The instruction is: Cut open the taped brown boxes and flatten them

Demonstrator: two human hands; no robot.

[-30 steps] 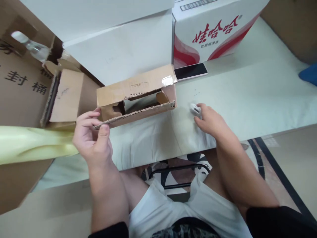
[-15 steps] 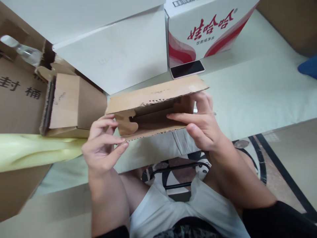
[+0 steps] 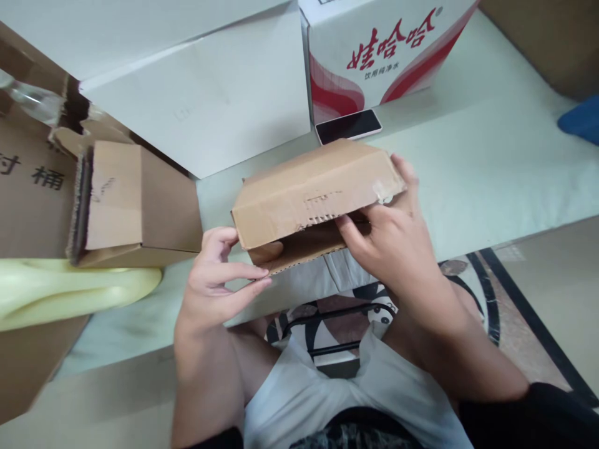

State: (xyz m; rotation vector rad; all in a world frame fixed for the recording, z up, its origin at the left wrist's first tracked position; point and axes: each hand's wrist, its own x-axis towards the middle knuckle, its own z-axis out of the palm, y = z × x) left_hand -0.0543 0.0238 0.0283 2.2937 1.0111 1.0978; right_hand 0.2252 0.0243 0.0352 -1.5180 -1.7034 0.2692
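Note:
A small brown cardboard box (image 3: 318, 187) is held up between both hands, with its partly open side facing me. My left hand (image 3: 218, 277) pinches the lower flap's edge at the left corner between thumb and fingers. My right hand (image 3: 393, 231) grips the box's right end, its thumb at the gap under the upper flap. Torn, ragged cardboard shows along the upper flap's lower edge, with a patch of tape at its right corner. Inside, only a strip of the floor and a rounded side tab are visible.
Another brown box (image 3: 140, 199) stands at left, beside a yellow padded object (image 3: 75, 290). Behind are a white box (image 3: 201, 100) and a red-and-white water carton (image 3: 374, 56), with a phone (image 3: 349, 126) before it. A clear bottle (image 3: 37, 100) lies far left, a blue object (image 3: 580, 130) far right.
The upper flap has come down over the opening, narrowing the gap, and the box's top now shows. Both hands have shifted slightly right; the right forefinger has left the inside.

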